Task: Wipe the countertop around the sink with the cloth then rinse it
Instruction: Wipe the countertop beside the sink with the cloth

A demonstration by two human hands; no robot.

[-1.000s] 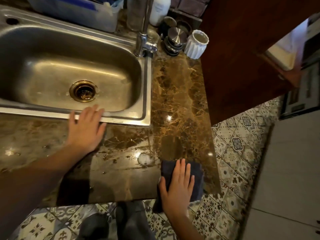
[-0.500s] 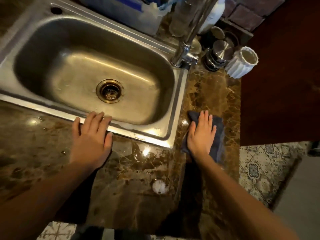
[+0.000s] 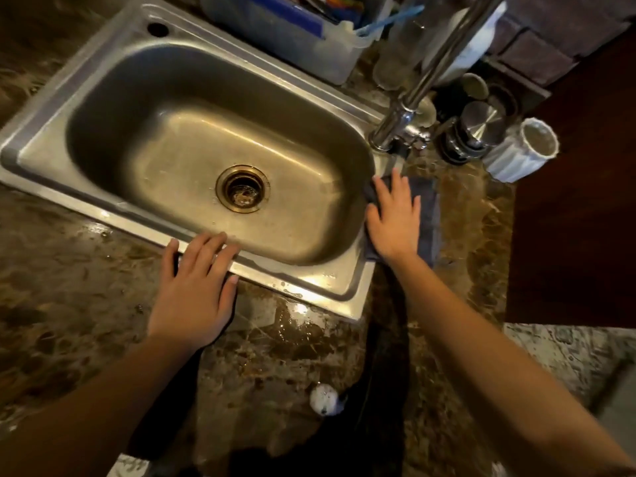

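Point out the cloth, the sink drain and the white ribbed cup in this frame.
cloth (image 3: 428,218), head view, uncovered strip along its right edge.
sink drain (image 3: 243,188), head view, centre of the brass strainer.
white ribbed cup (image 3: 512,163), head view, its fluted outer wall.

Both my arms are out in front of me, bare past the wrists. My left hand (image 3: 192,294) lies palm down and flat, its fingers (image 3: 206,249) straight and close together, pointing up and a little right, thumb lying along the side. My left forearm (image 3: 86,407) runs in from the lower left corner. My right hand (image 3: 394,222) is further forward, palm down too, fingers (image 3: 399,187) stretched straight and slightly spread, pressing flat. My right forearm (image 3: 499,356) comes in from the lower right, angling up and left to the wrist.
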